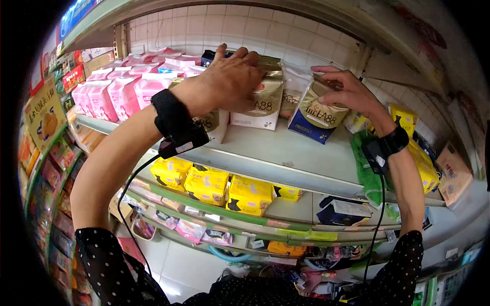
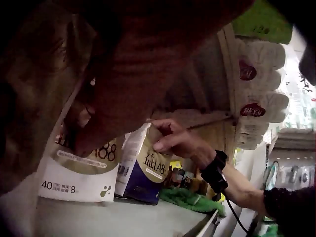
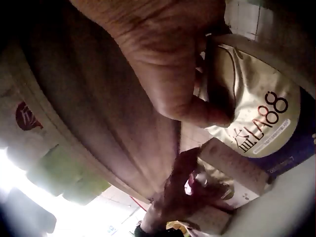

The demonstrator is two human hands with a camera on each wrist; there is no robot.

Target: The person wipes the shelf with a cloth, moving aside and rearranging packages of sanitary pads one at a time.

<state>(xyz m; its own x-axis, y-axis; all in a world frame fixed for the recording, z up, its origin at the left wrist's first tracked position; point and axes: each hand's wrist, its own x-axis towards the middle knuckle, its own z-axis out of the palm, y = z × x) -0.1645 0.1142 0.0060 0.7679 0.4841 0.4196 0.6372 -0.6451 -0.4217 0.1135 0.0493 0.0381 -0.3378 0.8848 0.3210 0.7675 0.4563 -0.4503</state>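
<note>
On the shelf (image 1: 255,148), my right hand (image 1: 349,92) grips the top of a gold-and-navy sanitary pad pack (image 1: 321,115) marked LA88, thumb on its front. The pack stands slightly tilted at the right end of the row. My left hand (image 1: 224,79) is over a gold-and-white sanitary pad pack (image 1: 268,104), also marked LA88, with the thumb at its front and the fingers at its top. This hand covers much of that pack in the head view. Another gold-and-white pack (image 1: 217,125) stands partly hidden under the left wrist.
Pink packs (image 1: 122,97) fill the shelf's left side. A clear plastic bag (image 1: 295,81) stands between the two gold packs. Green cloth (image 1: 368,168) hangs at the shelf's right end, near yellow packs (image 1: 423,163). Below, more yellow packs (image 1: 206,184) line a lower shelf.
</note>
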